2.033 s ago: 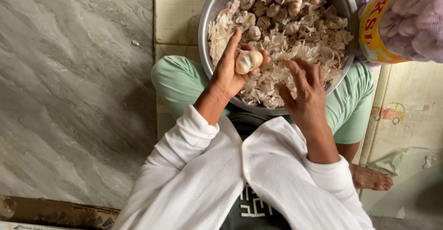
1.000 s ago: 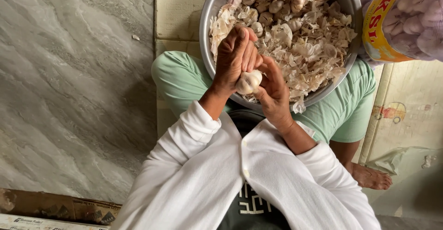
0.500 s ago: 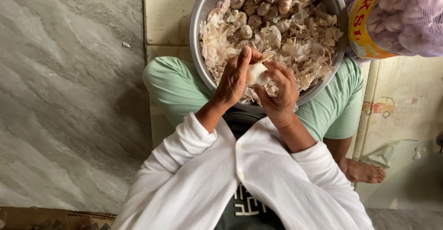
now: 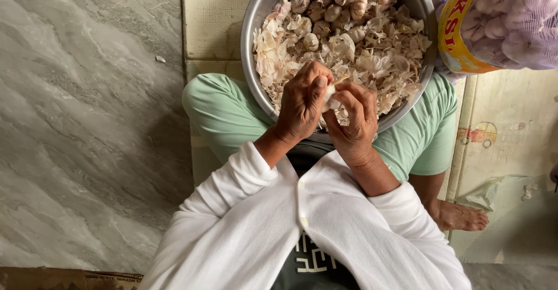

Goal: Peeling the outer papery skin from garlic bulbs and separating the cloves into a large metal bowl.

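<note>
garlic bulb [image 4: 330,98] gripped by both hands | steel bowl [image 4: 256,11]: bulbs, papery skins | mesh bag [image 4: 511,16]: garlic

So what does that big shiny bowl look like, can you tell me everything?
The bowl is round, deep and silvery, like steel. It sits upright on the person's green-trousered lap, its top edge cut off by the picture. Inside are whole garlic bulbs at the far side and heaps of papery peel. Both hands work over its near rim.
</note>
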